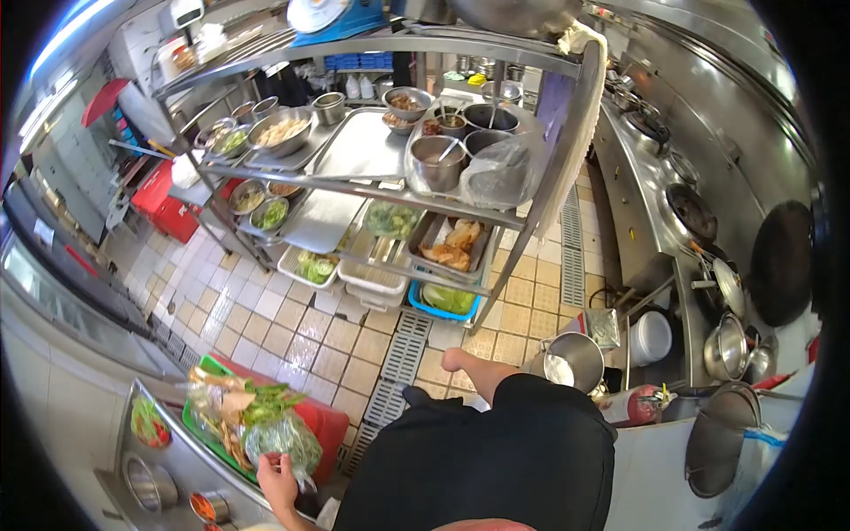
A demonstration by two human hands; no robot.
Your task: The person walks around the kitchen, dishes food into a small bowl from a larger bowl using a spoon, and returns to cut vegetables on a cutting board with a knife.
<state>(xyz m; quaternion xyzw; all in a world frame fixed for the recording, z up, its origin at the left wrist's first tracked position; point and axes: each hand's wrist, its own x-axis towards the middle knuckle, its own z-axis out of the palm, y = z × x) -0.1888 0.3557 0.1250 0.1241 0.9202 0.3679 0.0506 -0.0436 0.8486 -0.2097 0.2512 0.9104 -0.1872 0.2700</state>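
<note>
**Left hand at bagged greens, right hand well apart**

The hands are apart. The left hand [277, 482] has its fingers bent against the near side of a plastic bag of greens [288, 445]; whether they grip it or only touch it, I cannot tell. The bag lies at the near end of a green crate [192, 425], by its right edge. Loose leafy stalks [273, 400] fill the crate's middle, with brown paper-like pieces toward the far end (their exact nature is unclear). A red box [326, 431] shows along the crate's right edge.

To the left, the steel tabletop [168, 447] carries red and green vegetables [150, 423] at its far corner, a steel bowl [149, 483] toward its left edge, and a small container of orange pieces [209, 506] nearer the person.

The right hand [454, 358] appears curled above the tiled floor [341, 341]; its fingers are too small to read. A steel pot [591, 356] stands near that forearm.
</note>
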